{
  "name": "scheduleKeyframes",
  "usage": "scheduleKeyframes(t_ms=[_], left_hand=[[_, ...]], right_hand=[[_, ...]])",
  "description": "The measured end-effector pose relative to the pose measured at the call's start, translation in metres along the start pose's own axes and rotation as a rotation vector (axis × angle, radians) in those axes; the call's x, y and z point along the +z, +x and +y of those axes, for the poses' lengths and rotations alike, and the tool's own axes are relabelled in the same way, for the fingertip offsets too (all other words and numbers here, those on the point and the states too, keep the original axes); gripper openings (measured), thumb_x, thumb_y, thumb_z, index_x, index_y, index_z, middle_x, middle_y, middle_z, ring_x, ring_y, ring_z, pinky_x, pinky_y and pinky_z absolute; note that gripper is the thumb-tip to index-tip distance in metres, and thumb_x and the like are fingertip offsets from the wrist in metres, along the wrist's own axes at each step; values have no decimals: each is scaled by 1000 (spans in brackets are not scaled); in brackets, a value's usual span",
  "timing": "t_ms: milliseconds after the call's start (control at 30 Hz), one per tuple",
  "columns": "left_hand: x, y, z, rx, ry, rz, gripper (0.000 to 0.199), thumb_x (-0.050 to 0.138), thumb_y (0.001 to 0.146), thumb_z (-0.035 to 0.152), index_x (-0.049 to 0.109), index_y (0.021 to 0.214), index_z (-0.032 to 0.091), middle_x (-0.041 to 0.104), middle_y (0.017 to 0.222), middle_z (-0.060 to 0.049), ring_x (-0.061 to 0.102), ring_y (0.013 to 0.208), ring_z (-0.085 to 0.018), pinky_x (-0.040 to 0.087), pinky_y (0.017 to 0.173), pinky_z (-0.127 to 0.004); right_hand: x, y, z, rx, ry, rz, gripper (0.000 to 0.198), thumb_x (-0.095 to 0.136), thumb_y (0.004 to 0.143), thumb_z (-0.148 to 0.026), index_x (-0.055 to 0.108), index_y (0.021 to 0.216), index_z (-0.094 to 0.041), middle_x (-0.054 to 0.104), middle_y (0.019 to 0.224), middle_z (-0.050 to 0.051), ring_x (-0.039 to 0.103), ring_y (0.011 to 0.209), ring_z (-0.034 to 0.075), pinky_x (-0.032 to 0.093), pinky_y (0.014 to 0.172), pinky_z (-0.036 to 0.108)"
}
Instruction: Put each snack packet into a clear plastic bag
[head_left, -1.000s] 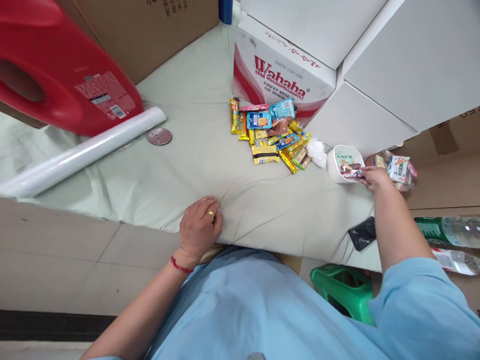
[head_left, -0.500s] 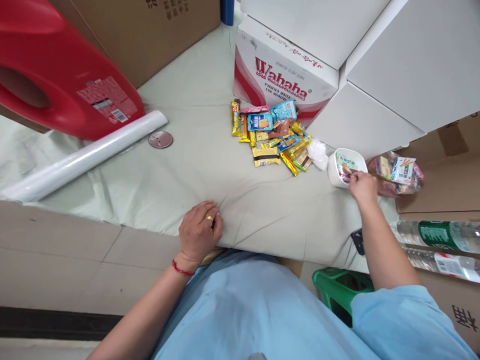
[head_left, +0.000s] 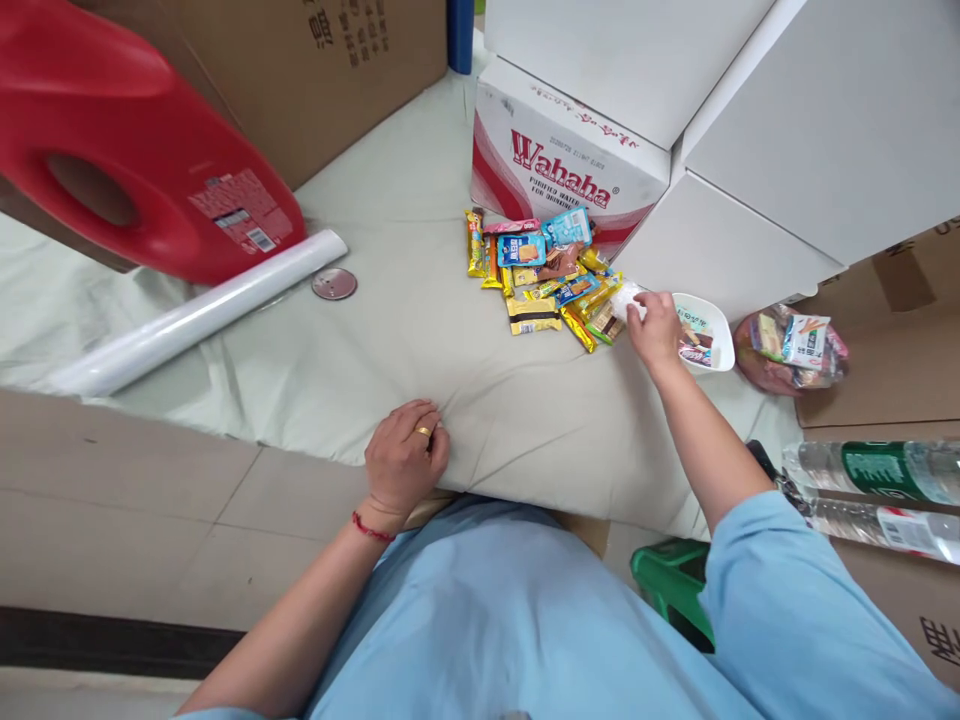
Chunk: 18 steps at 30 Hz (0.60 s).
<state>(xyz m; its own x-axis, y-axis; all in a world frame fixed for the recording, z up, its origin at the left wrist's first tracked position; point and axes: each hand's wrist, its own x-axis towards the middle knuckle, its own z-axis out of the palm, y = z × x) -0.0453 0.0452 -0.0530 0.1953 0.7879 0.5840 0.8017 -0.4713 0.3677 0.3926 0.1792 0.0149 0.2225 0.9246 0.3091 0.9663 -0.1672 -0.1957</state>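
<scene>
Half a second ago the right hand (head_left: pixel 654 328) was at the white tub (head_left: pixel 721 348); it has since shifted left, to the tub's near side. Farthest left of the left hand's fingers lie a red jug (head_left: pixel 187 130) and, below it, a white roll (head_left: pixel 206 312), with a round disc (head_left: pixel 334 284) nearer those fingers. The left hand (head_left: pixel 406 452) rests on the tabletop (head_left: pixel 450 350), fingers curled under, so I cannot tell whether they hold anything. Above and right of them spreads a heap of wrapped snacks (head_left: pixel 555 262), backed by a Wahaha carton (head_left: pixel 559 160) that closes off the far side. Crumpled white plastic (head_left: pixel 625 295) sits at the heap's right end, right by the right hand's fingers; these are bent, and I cannot tell whether they grip it. Just right of them stands the tub, packets inside, its left side partly hidden by the hand. Farther right come a bag of snacks (head_left: pixel 791 350) and, lower, two plastic bottles (head_left: pixel 883 471). White boxes (head_left: pixel 780 150) block the space behind the tub.
</scene>
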Motion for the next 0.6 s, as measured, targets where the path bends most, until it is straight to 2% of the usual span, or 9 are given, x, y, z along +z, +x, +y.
scheduleKeyframes(t_ms=[33,100,200,300,367,433,533,600], left_hand=[[0,0,0,-4,-1,-4,15,62,89,11,73,95,20,81,101,-10,76,105,-27,59,94,-41],[0,0,1,-7,0,-7,15,61,89,11,73,95,20,81,102,-10,76,106,-28,59,94,-41],[-1,0,2,6,0,1,16,61,90,11,73,96,19,80,103,-10,75,106,-27,59,94,-40],[-1,-1,2,12,-10,6,16,61,90,11,73,97,19,80,103,-11,75,106,-28,59,94,-41],[-1,-1,1,8,-21,12,15,62,90,11,73,96,19,79,103,-11,74,105,-28,59,93,-41],[-2,-1,0,8,-47,31,15,62,90,10,72,96,19,79,101,-11,74,104,-28,59,93,-41],[-6,1,3,-13,-156,51,14,61,93,11,71,98,20,77,99,-9,73,101,-25,59,91,-39],[-10,5,13,-52,-273,21,14,60,96,12,70,100,21,75,97,-8,71,96,-22,59,87,-37]], right_hand=[[7,6,-10,35,11,-27,35,58,94,-36,71,121,-18,65,123,16,63,102,29,50,91,41],[18,16,-21,156,94,-51,27,65,88,-33,72,109,-17,68,118,15,63,102,29,50,92,42],[22,23,-23,369,389,1,6,68,80,-24,67,80,-18,70,89,7,64,91,25,51,90,39],[12,17,-16,453,569,44,10,66,81,-27,62,76,-20,61,66,-2,62,71,18,54,73,33],[1,4,-13,484,664,68,12,65,83,-31,59,78,-21,57,63,-6,59,60,14,54,63,28],[-12,-18,-12,538,890,124,19,71,80,-34,57,79,-22,56,63,-8,57,56,10,53,58,23],[-27,-63,-20,591,1284,158,35,88,68,-38,60,81,-21,59,65,-8,59,56,8,51,54,18],[-32,-98,-33,602,1416,113,42,95,62,-39,63,84,-21,61,67,-8,59,56,7,50,52,17]])
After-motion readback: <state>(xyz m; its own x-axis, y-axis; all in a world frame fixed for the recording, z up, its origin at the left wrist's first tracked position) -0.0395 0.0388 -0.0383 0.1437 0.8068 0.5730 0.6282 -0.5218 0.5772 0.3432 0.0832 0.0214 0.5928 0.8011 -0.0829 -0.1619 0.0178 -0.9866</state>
